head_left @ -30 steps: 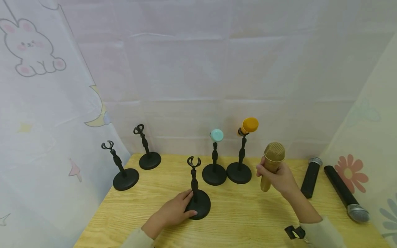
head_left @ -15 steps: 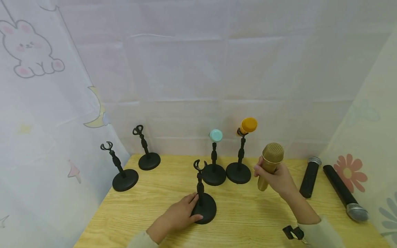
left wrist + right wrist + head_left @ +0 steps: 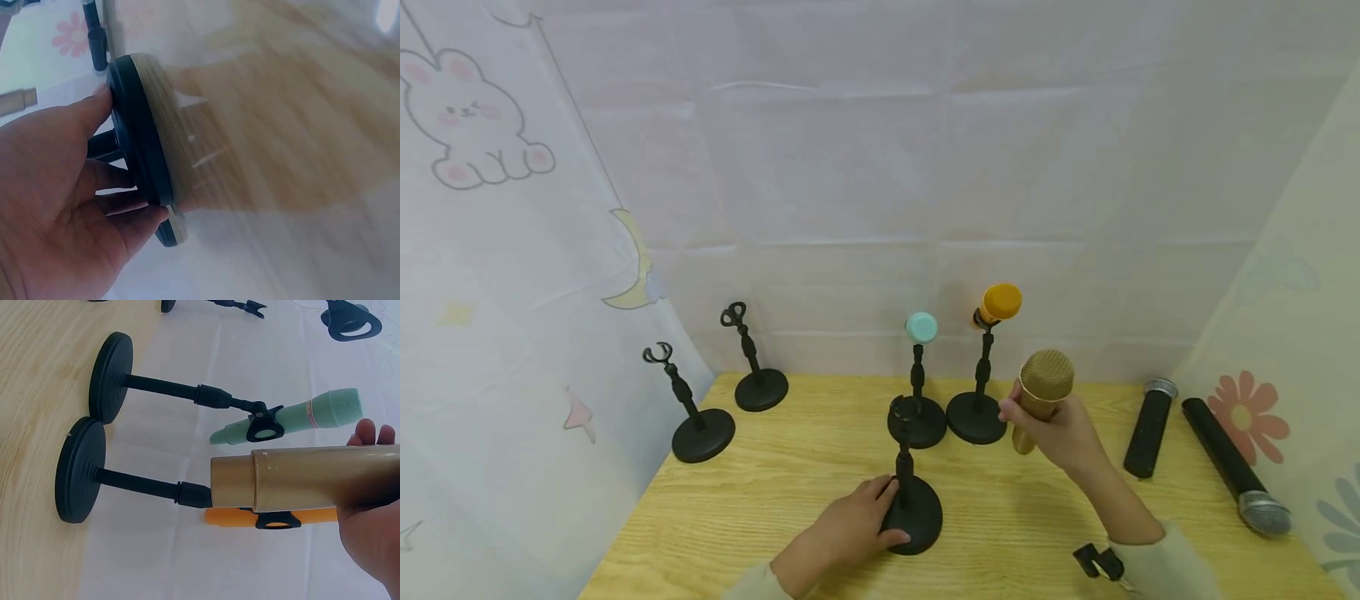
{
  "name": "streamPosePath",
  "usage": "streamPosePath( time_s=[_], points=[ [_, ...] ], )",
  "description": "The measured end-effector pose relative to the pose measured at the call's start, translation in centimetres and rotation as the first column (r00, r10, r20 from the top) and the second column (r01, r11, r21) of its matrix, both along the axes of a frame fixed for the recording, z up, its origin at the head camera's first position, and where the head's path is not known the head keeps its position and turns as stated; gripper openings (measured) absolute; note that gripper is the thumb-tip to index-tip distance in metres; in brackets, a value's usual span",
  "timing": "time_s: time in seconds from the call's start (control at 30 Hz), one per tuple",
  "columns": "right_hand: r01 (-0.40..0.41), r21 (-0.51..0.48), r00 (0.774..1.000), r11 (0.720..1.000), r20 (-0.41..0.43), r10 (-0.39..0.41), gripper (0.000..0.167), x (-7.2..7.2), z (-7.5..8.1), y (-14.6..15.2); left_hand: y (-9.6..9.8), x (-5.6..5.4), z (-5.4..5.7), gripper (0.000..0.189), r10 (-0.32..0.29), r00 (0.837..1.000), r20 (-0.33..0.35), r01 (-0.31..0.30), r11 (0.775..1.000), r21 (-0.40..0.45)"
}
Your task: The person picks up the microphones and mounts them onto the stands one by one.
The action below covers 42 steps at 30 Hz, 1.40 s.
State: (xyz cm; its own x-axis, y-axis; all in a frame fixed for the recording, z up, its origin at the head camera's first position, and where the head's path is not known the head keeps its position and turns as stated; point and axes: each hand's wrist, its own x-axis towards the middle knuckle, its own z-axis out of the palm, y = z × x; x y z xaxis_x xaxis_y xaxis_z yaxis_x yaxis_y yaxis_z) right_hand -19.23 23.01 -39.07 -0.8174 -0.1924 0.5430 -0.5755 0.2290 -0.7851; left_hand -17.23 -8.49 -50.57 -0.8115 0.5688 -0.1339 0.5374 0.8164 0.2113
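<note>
My left hand (image 3: pixel 857 525) grips the round base of a black microphone stand (image 3: pixel 917 521), thumb on one edge and fingers on the other in the left wrist view. The clip atop this stand holds nothing. Raised over the table, my right hand (image 3: pixel 1063 429) holds a gold microphone (image 3: pixel 1047 379) by its handle, mesh head up. Behind are two more stands. One bears a mint-green microphone (image 3: pixel 331 409) in its clip, the other an orange microphone (image 3: pixel 1002 302); their bases sit side by side in the right wrist view.
Two stands with bare clips, a nearer stand (image 3: pixel 702 435) and a farther stand (image 3: pixel 762 389), are at the left. At the right lie two black microphones with silver heads, one short (image 3: pixel 1150 429) and one longer (image 3: pixel 1225 450). A printed cloth (image 3: pixel 820 183) hangs behind the wooden table (image 3: pixel 760 483).
My left hand has slid the stand to the right and nearer to me. The gold microphone in my right hand has moved slightly left, toward that stand.
</note>
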Motion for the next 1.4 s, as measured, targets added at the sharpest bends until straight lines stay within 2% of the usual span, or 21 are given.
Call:
streamPosePath(
  time_s=[0.23, 0.43, 0.9, 1.2, 1.4],
  points=[
    [0.028, 0.014, 0.999, 0.999, 0.021, -0.029, 0.011, 0.3, 0.4, -0.9, 1.2, 0.5, 0.2, 0.084, -0.012, 1.0, -0.012, 0.012, 1.0, 0.005],
    [0.033, 0.048, 0.999, 0.998, 0.001, -0.033, 0.009, 0.5, 0.7, -1.6, 2.0, 0.8, 0.0, 0.083, -0.023, 1.0, 0.003, 0.023, 1.0, 0.003],
    [-0.006, 0.052, 1.0, 0.999, 0.002, 0.005, 0.008, 0.5, 0.9, -2.5, 3.2, 1.2, -0.6, 0.085, -0.047, 0.999, 0.025, 0.047, 0.999, -0.017],
    [-0.002, 0.094, 0.999, 0.996, -0.049, 0.006, 0.014, 0.4, 1.2, -3.0, 3.8, 1.7, -0.3, 0.082, -0.041, 0.999, 0.031, 0.042, 0.999, -0.023],
    [-0.046, 0.056, 0.995, 0.997, -0.086, 0.051, 0.019, 0.2, 1.5, -3.3, 4.1, 2.0, -0.1, 0.082, -0.045, 0.999, 0.018, 0.046, 0.998, -0.034]
  ],
)
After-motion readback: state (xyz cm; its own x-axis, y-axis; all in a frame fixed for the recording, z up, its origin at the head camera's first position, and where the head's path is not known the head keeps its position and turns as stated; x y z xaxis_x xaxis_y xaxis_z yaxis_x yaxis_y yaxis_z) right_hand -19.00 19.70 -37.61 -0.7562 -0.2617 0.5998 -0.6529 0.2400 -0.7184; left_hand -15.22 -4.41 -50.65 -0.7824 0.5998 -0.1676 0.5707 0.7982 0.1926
